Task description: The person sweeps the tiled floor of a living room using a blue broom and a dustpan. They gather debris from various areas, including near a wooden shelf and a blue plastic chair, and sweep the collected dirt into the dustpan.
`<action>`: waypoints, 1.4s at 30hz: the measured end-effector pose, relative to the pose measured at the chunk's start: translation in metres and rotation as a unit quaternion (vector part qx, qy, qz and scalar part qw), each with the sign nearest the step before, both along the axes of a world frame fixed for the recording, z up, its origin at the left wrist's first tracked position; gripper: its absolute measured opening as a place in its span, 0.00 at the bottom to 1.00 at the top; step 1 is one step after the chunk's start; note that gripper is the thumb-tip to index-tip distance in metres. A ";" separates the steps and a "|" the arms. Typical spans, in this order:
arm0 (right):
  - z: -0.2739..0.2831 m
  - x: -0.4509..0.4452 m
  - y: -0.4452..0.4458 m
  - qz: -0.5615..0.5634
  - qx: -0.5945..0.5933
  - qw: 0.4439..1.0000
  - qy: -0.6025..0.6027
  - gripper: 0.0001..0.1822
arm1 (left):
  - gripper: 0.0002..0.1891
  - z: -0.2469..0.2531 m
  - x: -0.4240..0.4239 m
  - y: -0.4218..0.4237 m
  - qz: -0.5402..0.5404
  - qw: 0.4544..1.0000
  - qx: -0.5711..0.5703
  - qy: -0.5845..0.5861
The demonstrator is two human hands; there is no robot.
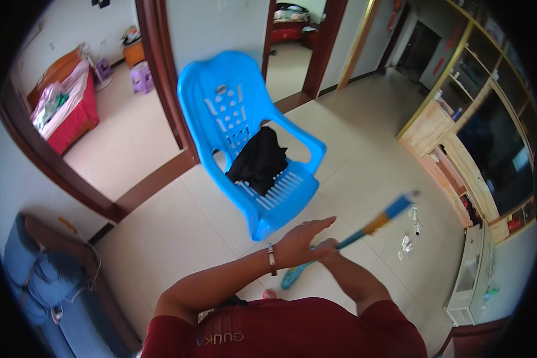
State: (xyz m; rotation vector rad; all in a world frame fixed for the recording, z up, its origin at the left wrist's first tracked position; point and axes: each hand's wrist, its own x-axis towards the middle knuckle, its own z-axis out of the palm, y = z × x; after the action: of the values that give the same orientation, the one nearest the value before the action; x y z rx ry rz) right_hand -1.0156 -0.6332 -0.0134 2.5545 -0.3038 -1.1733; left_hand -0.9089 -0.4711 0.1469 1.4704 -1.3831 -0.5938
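A blue and yellow pole [376, 222], like a broom or mop handle, slants across in front of me, its blurred blue end up to the right. My right hand [327, 249] is closed around it near the middle. Over the pole lies my left hand [297, 245], fingers stretched out, right beside my right wrist; a bracelet [272, 259] circles that left wrist. The pole's teal lower part [292, 276] shows below my hands, partly hidden by them. Ahead stands a blue plastic armchair [291, 190] with a black cloth [260, 159] on its seat.
Shiny scraps [405, 246] lie on the tiled floor [358, 277] to the right. A wooden TV cabinet [434, 123] and a low white unit [467, 282] line that side. At left is a blue sofa [78, 308] with a cable. Doorways open onto bedrooms with a bed [71, 107].
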 end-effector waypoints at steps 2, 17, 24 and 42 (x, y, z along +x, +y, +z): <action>0.004 0.042 0.020 0.019 0.040 0.997 -0.065 0.11 | 0.32 0.037 0.000 -0.017 -0.004 0.999 -0.009 0.051; -0.050 0.020 0.172 -0.299 0.260 0.870 -0.293 0.21 | 0.10 0.077 0.112 0.026 -0.345 0.844 -0.135 0.387; 0.035 -0.017 0.247 -0.492 0.067 0.551 -0.671 0.31 | 0.14 0.149 0.132 0.027 -0.639 0.682 -0.107 0.338; -0.129 -0.130 0.341 -0.749 0.034 0.357 -0.557 0.06 | 0.06 0.011 -0.038 -0.017 -0.574 0.759 0.231 0.204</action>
State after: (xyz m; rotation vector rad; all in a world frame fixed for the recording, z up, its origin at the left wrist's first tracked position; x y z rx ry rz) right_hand -1.1456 -0.2925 -0.1426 1.9303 -3.1797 0.9391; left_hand -0.9467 -0.4885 0.1579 0.5496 -1.7318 -2.0176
